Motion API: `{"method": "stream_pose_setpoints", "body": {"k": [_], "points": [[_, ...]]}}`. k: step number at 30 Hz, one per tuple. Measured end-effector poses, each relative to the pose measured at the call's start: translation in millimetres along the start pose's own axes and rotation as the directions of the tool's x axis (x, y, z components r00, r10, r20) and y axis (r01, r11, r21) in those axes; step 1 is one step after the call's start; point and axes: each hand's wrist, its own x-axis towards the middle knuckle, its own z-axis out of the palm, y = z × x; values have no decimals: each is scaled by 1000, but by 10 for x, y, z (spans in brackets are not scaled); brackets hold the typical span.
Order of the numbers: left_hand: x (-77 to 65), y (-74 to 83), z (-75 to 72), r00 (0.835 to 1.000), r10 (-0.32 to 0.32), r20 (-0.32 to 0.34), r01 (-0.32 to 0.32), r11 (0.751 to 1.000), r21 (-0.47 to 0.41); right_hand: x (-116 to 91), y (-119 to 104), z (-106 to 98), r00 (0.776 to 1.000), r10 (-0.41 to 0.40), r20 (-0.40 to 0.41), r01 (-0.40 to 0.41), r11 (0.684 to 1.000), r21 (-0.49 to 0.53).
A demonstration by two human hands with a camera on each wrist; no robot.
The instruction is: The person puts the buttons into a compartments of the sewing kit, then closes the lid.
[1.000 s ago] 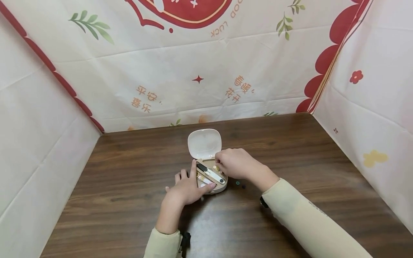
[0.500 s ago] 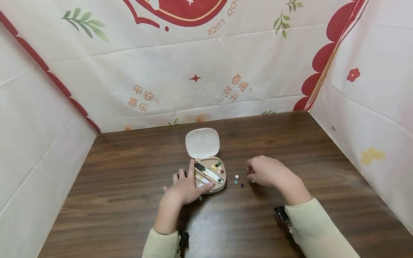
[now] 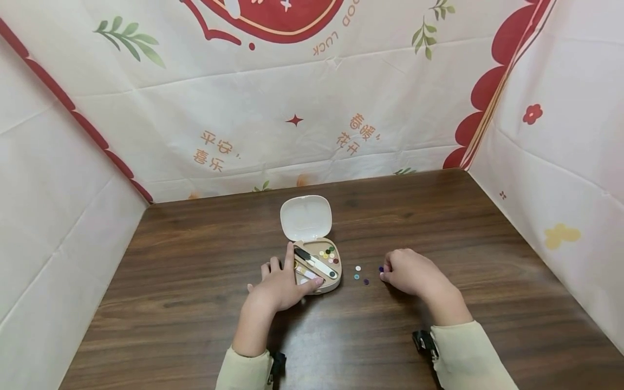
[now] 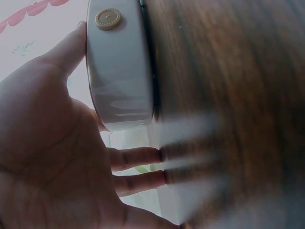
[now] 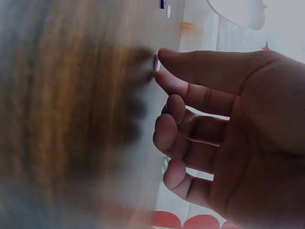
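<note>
An open sewing kit (image 3: 325,288) lies on the table, its white lid (image 3: 306,218) tipped back. Several coloured buttons (image 3: 326,254) sit in its right compartment, and a black-and-white tool (image 3: 314,262) lies diagonally across the middle. My left hand (image 3: 275,287) spreads over the kit's left side with fingers extended, thumb on the near rim. In the left wrist view the kit's side (image 4: 121,71) shows between thumb and fingers. To the right, my right hand (image 3: 414,273) is down at the table; its thumb and index fingertips pinch a dark blue button (image 3: 381,269), seen edge-on in the right wrist view.
Between the kit and my right hand, a white button (image 3: 358,268), a light blue button (image 3: 357,277) and a dark purple button (image 3: 366,281) lie loose on the brown wooden table (image 3: 195,325). Printed cloth walls (image 3: 273,146) enclose the back and sides.
My right hand has moved from the kit's button compartment right to the loose buttons, then slightly nearer, closing on the dark blue one. The left hand stays on the kit.
</note>
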Motion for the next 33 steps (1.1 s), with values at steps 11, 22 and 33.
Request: {"method": "stream_pose_setpoints", "body": {"k": [11,22,33], "points": [[14,6,-19,1000,4,-1,-4,1000,5,18,21,59,999,49,-12,-49,999,12],[14,-6,-4,1000,1,1,-1,1000,0,58,1,70,998,59,-11,-59,998,23],[-15,-4,-9,1000,4,-7,-4,1000,-10,-48,-62,61,1000,17,-19,-16,999,42]]}}
